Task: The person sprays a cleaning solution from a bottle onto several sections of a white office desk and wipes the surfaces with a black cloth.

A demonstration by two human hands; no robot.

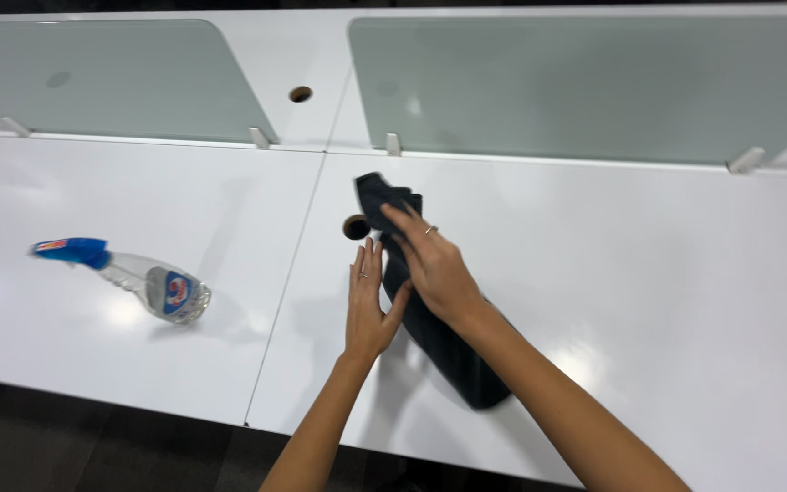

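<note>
Head view: both your hands are on a dark cloth on the white bench.

Your right hand [434, 266] lies flat on the cloth [430, 333], fingers spread, pressing rather than gripping; your left hand [368, 305] rests open at the cloth's left edge, holding nothing. The cloth runs long and narrow from beside the round cable hole [354, 227] toward you. A spray bottle [143, 281] lies on its side well apart to the left. The bench shines; I judge wiping is under way, how much is left I can't tell.

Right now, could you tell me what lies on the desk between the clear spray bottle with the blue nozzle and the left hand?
Only bare white desk with a thin seam, seen in the head view.
</note>
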